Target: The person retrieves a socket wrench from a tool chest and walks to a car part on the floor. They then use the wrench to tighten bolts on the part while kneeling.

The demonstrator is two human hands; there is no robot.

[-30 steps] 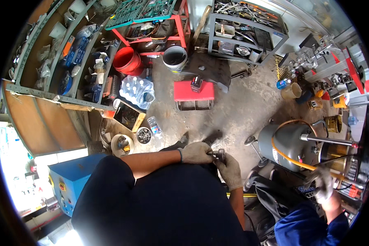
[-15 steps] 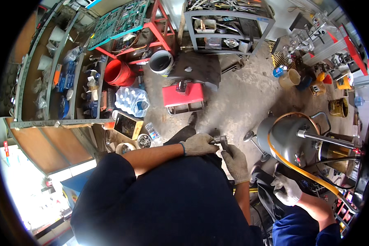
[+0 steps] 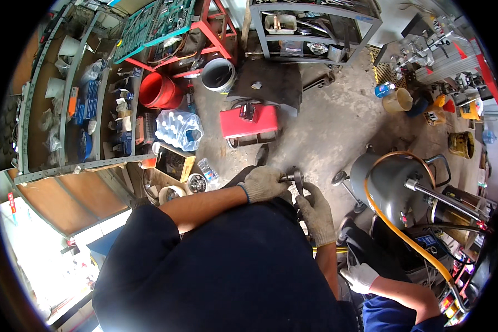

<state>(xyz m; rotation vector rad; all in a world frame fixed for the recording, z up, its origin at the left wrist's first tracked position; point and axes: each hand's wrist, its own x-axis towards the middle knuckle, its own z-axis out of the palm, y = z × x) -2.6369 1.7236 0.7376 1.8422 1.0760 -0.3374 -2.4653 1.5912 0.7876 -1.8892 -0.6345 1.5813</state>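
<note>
Both my hands wear pale knitted work gloves and meet in front of my body. My left hand [image 3: 264, 184] is closed round a short metal socket [image 3: 287, 178] that pokes out past its fingers. Just right of it is the round head of a ratchet wrench [image 3: 298, 180], joined to the socket as far as I can see. My right hand [image 3: 317, 214] grips the wrench's handle, which runs down from the head and is mostly hidden in the glove.
A red-topped stool [image 3: 250, 120] with a small dark box stands ahead. Left are a red bucket [image 3: 159, 91], wrapped bottles [image 3: 178, 130] and a shelf rack [image 3: 77, 169]. A grey tank [image 3: 390, 182] with an orange hose stands right. A co-worker's gloved hand [image 3: 361, 278] is nearby, lower right.
My hands stay on the ratchet and socket; the ratchet head has tipped more upright and sits slightly higher. The co-worker's hand has moved down and left.
</note>
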